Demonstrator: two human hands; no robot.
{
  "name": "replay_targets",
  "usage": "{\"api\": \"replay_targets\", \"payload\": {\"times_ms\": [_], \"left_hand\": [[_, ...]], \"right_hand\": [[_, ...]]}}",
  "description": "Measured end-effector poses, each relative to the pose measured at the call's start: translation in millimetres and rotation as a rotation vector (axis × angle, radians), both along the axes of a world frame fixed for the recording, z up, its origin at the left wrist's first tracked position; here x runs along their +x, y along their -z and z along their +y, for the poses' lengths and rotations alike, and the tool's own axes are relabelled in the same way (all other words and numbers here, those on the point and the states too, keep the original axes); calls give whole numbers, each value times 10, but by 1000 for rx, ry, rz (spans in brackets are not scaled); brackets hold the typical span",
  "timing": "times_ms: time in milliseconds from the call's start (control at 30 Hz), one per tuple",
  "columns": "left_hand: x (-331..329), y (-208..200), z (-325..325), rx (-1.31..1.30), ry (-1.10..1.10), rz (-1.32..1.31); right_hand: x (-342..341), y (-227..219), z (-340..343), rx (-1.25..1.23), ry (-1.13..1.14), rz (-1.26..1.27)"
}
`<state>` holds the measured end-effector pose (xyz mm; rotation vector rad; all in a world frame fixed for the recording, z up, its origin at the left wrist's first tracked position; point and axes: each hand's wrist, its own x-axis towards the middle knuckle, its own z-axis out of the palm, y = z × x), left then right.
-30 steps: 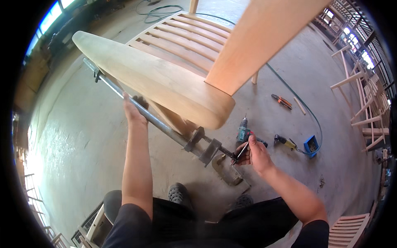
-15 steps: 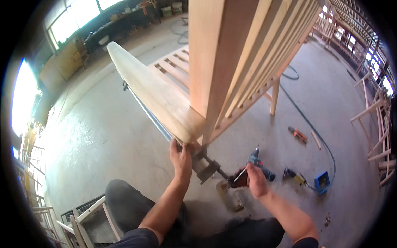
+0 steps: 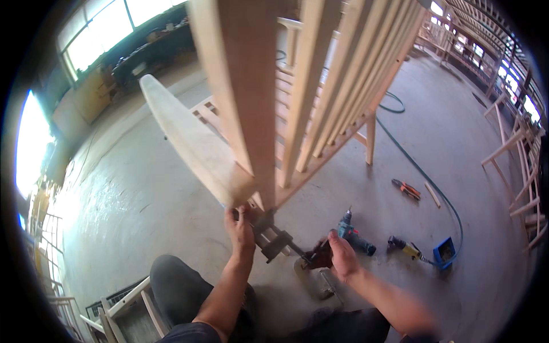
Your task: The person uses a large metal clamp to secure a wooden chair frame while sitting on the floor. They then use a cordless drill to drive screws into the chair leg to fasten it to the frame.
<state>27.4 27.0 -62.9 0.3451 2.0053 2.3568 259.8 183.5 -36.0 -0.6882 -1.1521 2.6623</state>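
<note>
A pale wooden bench stands before me, with an upright post (image 3: 251, 97), a row of slats and a long armrest (image 3: 189, 134). At the armrest's near end is a dark metal bar clamp (image 3: 276, 243), its bar running below the armrest. My left hand (image 3: 241, 231) is closed around the clamp beside the joint, its fingertips partly hidden under the wood. My right hand (image 3: 345, 258) is closed at the outer end of the clamp's screw, on its dark handle (image 3: 320, 255). Its fingers are partly hidden.
Right of my hand, a cordless drill (image 3: 354, 234) lies on the concrete floor. Farther right are orange-handled pliers (image 3: 407, 189), a wood strip (image 3: 433, 195), a yellow-black air tool (image 3: 405, 247), a blue box (image 3: 444, 252) and a hose (image 3: 420, 160). Wooden frames (image 3: 517, 166) stand along the right.
The view has shifted, so the post and armrest appear farther left. My right hand has turned at the clamp handle; the thin rod seen by its fingers no longer shows. My left hand keeps its hold.
</note>
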Motion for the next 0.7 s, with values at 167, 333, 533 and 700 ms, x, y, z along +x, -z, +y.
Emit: {"api": "replay_targets", "payload": {"times_ms": [167,333,533,700], "left_hand": [[-10,98,-15,60,49,1],[77,13,144,72,81,-32],[1,-72,-94,-137,104,-73],[-43,-35,-73,-225,-17,-136]], "right_hand": [[-176,40,579,-180,-136,71],[-485,484,1593,917,-210,-340],[659,1087,1872,1309,-317,-800],[1291,1818,1218,1354,-77,-837]]}}
